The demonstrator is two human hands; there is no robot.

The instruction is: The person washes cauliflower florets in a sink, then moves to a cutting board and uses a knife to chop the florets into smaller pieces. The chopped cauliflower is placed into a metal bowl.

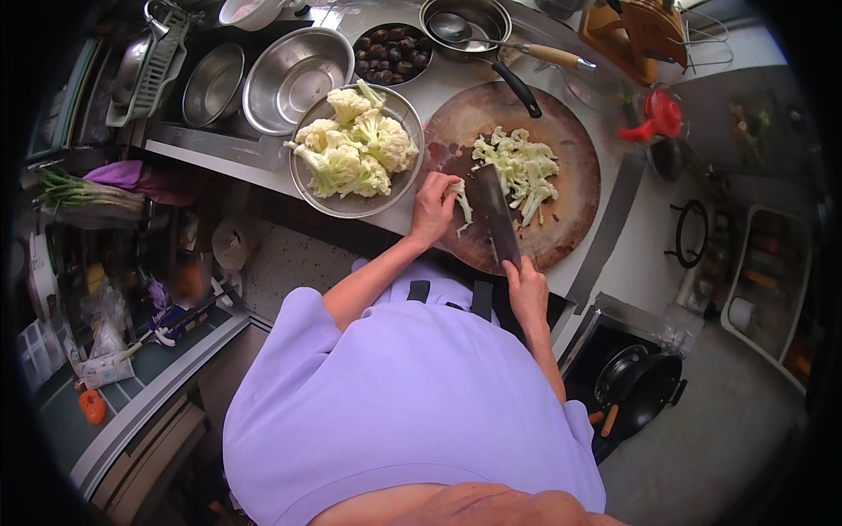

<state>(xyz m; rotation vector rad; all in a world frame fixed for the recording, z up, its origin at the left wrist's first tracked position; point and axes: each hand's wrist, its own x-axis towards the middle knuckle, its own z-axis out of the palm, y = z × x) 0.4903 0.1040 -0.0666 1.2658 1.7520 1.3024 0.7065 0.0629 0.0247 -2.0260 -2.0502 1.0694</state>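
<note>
My right hand [527, 289] grips the handle of a cleaver [498, 214], whose broad dark blade lies over the round wooden chopping board [572, 223]. Left of the blade, my left hand [434, 205] pinches a piece of cauliflower [462, 202] with a thin stem. Sliced cauliflower [526, 167] is piled on the board beyond and to the right of the blade. A metal strainer basket [302, 194] full of large cauliflower florets [358, 148] stands at the board's left.
Steel bowls [299, 79] and a bowl of dark round items [393, 54] stand behind the strainer. A saucepan [466, 23] holds a ladle, and its black handle [518, 89] reaches over the board. A red-topped item [658, 117] is at right; a wok [648, 394] sits lower right.
</note>
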